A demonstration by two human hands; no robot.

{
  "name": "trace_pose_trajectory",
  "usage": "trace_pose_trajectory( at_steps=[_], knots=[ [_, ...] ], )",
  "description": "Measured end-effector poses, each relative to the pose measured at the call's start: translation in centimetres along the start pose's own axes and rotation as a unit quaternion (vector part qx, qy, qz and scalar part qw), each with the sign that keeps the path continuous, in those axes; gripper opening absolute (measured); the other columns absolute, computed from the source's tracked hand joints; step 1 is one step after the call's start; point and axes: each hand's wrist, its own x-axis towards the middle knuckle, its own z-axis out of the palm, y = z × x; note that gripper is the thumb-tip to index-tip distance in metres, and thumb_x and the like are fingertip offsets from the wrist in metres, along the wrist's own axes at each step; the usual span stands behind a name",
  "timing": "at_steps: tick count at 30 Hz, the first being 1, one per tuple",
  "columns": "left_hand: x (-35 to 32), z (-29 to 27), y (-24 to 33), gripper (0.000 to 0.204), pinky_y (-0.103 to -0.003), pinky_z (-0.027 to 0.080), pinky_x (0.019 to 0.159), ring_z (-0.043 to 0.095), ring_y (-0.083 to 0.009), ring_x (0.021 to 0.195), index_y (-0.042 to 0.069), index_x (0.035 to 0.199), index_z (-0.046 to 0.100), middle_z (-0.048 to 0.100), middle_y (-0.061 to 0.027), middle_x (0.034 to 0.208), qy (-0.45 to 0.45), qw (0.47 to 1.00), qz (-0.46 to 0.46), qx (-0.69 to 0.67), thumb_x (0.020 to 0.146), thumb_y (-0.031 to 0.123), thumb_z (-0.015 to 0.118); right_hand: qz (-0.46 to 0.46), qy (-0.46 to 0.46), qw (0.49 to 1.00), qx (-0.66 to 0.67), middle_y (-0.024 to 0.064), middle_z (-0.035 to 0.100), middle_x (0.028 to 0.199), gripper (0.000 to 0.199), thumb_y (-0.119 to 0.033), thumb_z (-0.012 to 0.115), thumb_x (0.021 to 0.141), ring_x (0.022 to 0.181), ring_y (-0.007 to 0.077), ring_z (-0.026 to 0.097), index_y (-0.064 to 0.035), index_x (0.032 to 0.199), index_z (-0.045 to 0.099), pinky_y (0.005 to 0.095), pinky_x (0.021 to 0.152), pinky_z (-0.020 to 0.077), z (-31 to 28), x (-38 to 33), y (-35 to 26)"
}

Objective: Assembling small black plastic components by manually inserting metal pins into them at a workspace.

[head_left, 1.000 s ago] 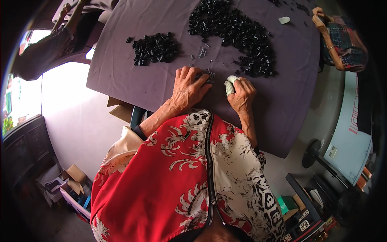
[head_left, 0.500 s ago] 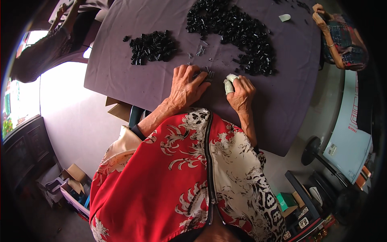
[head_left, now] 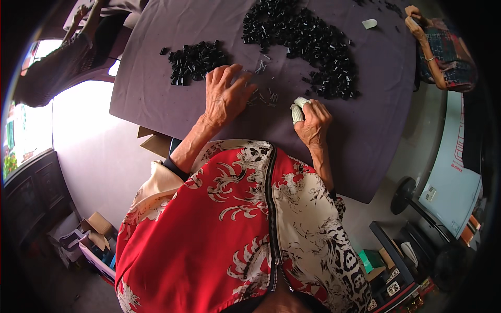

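My left hand (head_left: 225, 99) is above the table, at the near edge of a small pile of black plastic pieces (head_left: 201, 58). Its fingers are spread and slightly bent, a little blurred, and nothing shows in them. My right hand (head_left: 314, 122) rests on the cloth with its fingers curled in. Pale covers wrap its thumb and index finger (head_left: 299, 107), which are pressed together; whatever may be between them is hidden. Between my hands lie several small metal pins (head_left: 272, 97), with a few more pins (head_left: 260, 66) farther off.
A larger heap of black pieces (head_left: 313, 49) curves across the far and right part of the brown tablecloth (head_left: 365, 141). Beyond it lies a loose pale finger cover (head_left: 369, 24). Another person's hands (head_left: 416, 18) are at the right edge, and another person's arm (head_left: 83, 23) shows far left.
My left hand has lifted off the pins near the middle and moved left and away from me toward the small pile, its fingers opening. My right hand has hardly moved.
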Motion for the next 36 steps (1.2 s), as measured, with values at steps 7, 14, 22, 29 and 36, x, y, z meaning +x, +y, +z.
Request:
trace_pose_trajectory(
  at_steps=[7, 14, 22, 29, 36],
  knots=[
    [0.5, 0.5, -0.5, 0.028, -0.039, 0.039, 0.081, 0.052, -0.0264, 0.098, 0.006, 0.098, 0.064, 0.059, -0.0073, 0.102, -0.012, 1.000, 0.028, 0.005, 0.073, 0.016, 0.070, -0.001, 0.002, 1.000, 0.006, 0.0101, 0.052, 0.069, 0.015, -0.004, 0.055, 0.057, 0.063, 0.0270, 0.053, -0.0024, 0.072, 0.053, 0.0368, 0.057, 0.0442, -0.3, 0.1, -0.2],
    [0.3, 0.4, -0.3, 0.028, -0.039, 0.039, 0.081, 0.051, -0.0270, 0.097, 0.007, 0.098, 0.063, 0.058, -0.0070, 0.100, -0.015, 1.000, 0.016, 0.003, 0.072, 0.015, 0.070, 0.001, -0.002, 1.000, -0.006, 0.0095, 0.052, 0.071, 0.019, -0.005, 0.054, 0.055, 0.064, 0.0265, 0.053, -0.0025, 0.074, 0.053, 0.0366, 0.057, 0.0444, -0.2, -0.1, 0.0],
    [1.7, 1.6, 1.4, 0.030, -0.045, 0.036, 0.087, 0.046, -0.0312, 0.106, 0.010, 0.100, 0.064, 0.052, -0.0117, 0.113, -0.025, 1.000, 0.010, -0.007, 0.074, 0.022, 0.070, -0.003, 0.003, 1.000, -0.007, 0.0093, 0.052, 0.071, 0.019, -0.005, 0.055, 0.055, 0.064, 0.0260, 0.053, -0.0028, 0.074, 0.053, 0.0363, 0.057, 0.0445, -0.3, 0.1, -0.2],
    [1.4, 1.8, 1.8, 0.030, -0.045, 0.035, 0.089, 0.045, -0.0316, 0.109, 0.010, 0.100, 0.065, 0.052, -0.0117, 0.114, -0.044, 0.999, 0.009, -0.008, 0.074, 0.024, 0.070, 0.005, 0.002, 1.000, -0.005, 0.0092, 0.052, 0.071, 0.017, -0.004, 0.055, 0.055, 0.064, 0.0260, 0.053, -0.0028, 0.073, 0.053, 0.0363, 0.057, 0.0445, -0.3, 0.0, -0.2],
    [1.0, 1.2, 1.1, 0.030, -0.044, 0.036, 0.089, 0.045, -0.0319, 0.109, 0.011, 0.099, 0.066, 0.052, -0.0116, 0.114, -0.036, 0.999, -0.001, 0.004, 0.074, 0.025, 0.070, 0.005, 0.001, 1.000, -0.008, 0.0092, 0.053, 0.071, 0.018, -0.006, 0.054, 0.055, 0.064, 0.0262, 0.053, -0.0028, 0.072, 0.053, 0.0366, 0.058, 0.0447, -0.3, 0.0, -0.1]
  ],
)
